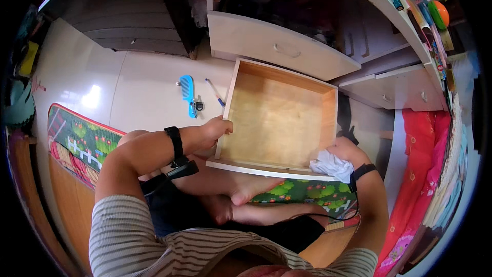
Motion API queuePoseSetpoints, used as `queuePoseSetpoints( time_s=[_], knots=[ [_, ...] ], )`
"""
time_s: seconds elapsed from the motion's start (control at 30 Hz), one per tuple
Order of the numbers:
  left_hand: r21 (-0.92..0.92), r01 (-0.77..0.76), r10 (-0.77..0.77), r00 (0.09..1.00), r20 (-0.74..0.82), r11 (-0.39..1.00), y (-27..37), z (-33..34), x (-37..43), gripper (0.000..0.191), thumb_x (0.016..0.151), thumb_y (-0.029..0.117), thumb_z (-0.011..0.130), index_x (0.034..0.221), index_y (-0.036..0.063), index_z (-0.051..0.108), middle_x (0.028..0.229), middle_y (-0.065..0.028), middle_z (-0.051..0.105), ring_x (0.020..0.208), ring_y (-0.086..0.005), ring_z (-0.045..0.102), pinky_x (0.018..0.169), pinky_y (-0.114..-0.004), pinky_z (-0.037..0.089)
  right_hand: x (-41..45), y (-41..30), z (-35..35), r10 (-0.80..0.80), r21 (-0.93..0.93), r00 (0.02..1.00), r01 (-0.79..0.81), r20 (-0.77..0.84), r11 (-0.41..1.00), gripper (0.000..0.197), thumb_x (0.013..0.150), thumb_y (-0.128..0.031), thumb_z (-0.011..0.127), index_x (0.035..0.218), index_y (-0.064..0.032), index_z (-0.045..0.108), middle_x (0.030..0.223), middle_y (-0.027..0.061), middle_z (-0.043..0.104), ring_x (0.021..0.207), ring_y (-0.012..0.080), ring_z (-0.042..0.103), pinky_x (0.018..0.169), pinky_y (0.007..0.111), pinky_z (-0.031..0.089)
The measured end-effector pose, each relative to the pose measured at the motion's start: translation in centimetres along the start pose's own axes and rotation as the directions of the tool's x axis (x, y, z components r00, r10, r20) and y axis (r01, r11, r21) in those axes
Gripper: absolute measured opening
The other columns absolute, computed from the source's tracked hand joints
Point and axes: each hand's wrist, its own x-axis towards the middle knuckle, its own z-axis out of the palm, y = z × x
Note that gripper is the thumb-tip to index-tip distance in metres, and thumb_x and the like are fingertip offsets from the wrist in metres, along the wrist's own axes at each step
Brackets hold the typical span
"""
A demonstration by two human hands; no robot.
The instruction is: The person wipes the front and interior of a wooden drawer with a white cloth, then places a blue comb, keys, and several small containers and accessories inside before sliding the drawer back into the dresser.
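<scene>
A wooden drawer [275,119] with a white front edge rests before me, tilted slightly, its bare bottom board facing up. My left hand [217,130] grips its left side wall near the front corner, thumb over the rim. At the front right corner my right hand [344,149] holds a crumpled white cloth [332,164], which hangs partly over the drawer's rim. The fingers of that hand are partly hidden behind the side wall and cloth.
Left of the drawer, a blue comb [187,92], a pen [215,92] and a small black clip [199,105] lie on the tiled floor. A white cabinet [269,42] stands directly behind. Red fabric [417,154] hangs at the right; a patterned mat [86,142] lies beneath me.
</scene>
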Motion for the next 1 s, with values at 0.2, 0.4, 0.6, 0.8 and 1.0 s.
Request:
queuePoseSetpoints(
  time_s=[0.2,0.4,0.6,0.8,1.0],
  knots=[
    [0.077,0.028,-0.020,0.995,-0.102,0.997,0.6,0.3,0.0,0.023,0.069,0.006,0.057,0.090,0.0008,0.053,0.080,-0.0091,0.053,0.080,-0.0213,0.051,0.069,-0.035,0.043,1.1,1.3,0.8,0.026,-0.035,1.000,-0.026,0.016,0.999,0.030,0.075,-0.025,0.060,0.087,0.0017,0.064,0.083,0.0235,0.063,0.077,0.0338,0.063,0.068,0.039,0.048],
    [0.029,0.024,-0.020,0.992,-0.128,0.999,-0.5,-2.6,1.9,0.009,0.068,0.008,0.058,0.073,-0.0005,0.058,0.071,-0.0077,0.054,0.071,-0.0202,0.050,0.065,-0.033,0.042,2.9,-0.4,0.6,-0.047,0.010,0.999,0.046,0.021,0.999,0.033,0.075,-0.028,0.061,0.092,0.0005,0.065,0.087,0.0223,0.064,0.080,0.0327,0.063,0.070,0.038,0.048],
    [0.348,0.213,-0.110,0.950,-0.291,0.913,1.7,-3.7,-1.8,0.007,0.069,0.008,0.059,0.075,0.0031,0.059,0.073,-0.0079,0.057,0.063,-0.0170,0.051,0.058,-0.027,0.039,3.5,-2.3,0.5,-0.091,0.015,0.996,0.091,0.018,0.996,0.039,0.079,-0.038,0.059,0.089,-0.0010,0.066,0.083,0.0213,0.064,0.076,0.0317,0.062,0.069,0.039,0.048],
    [0.480,-0.058,0.017,0.996,0.089,0.875,6.1,-1.3,-2.4,0.074,0.080,0.030,0.062,0.131,-0.0082,0.026,0.131,-0.0253,0.038,0.126,-0.0299,0.036,0.102,-0.042,0.029,-7.4,-6.0,-7.4,-0.005,0.322,0.991,0.050,-0.137,0.946,0.033,0.087,-0.032,0.057,0.087,-0.0004,0.065,0.074,0.0035,0.063,0.071,0.0116,0.056,0.065,0.028,0.045],
    [0.040,-0.422,0.373,0.838,0.398,0.906,9.7,2.6,-12.7,0.084,0.084,0.040,0.057,0.144,0.0081,0.008,0.144,-0.0123,0.020,0.133,-0.0275,0.022,0.102,-0.046,0.030,-11.7,-21.1,-5.4,-0.019,0.755,0.831,0.515,-0.556,0.406,0.033,0.090,-0.023,0.054,0.117,-0.0043,0.053,0.106,0.0031,0.058,0.096,0.0105,0.052,0.080,0.023,0.043]
  ],
)
